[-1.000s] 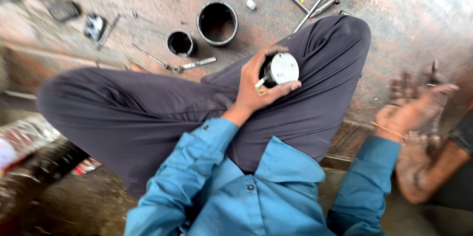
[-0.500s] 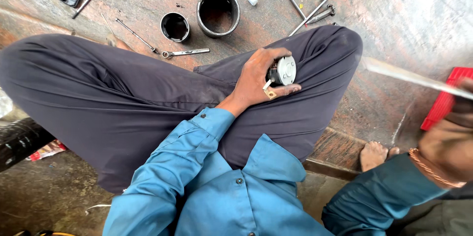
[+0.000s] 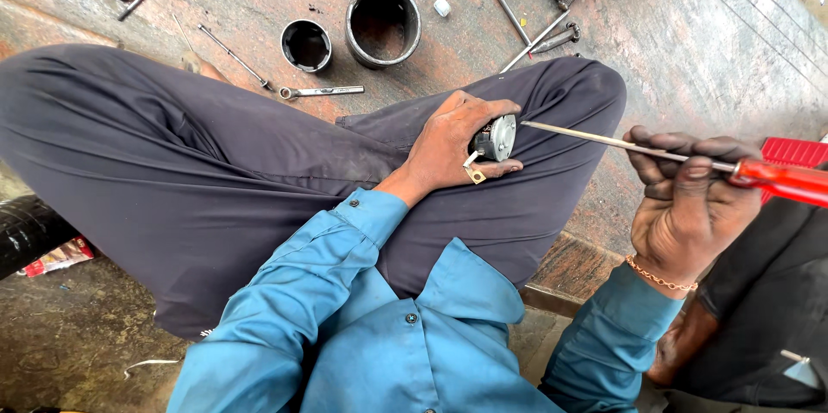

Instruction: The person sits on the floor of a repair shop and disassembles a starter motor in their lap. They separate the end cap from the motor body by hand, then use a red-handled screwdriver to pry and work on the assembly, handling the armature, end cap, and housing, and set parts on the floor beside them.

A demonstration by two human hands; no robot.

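Small round metal part gripped on the lap.
Left hand [image 3: 448, 150] clasps the metal part [image 3: 496, 138]; right hand [image 3: 690, 206] clenches a red-handled screwdriver [image 3: 655, 152].

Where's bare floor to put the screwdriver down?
Free: floor right of the crossed rods, beyond the right hand holding the screwdriver. Crowded: around the two metal sleeves and small wrench. Left hand holds a round metal part.
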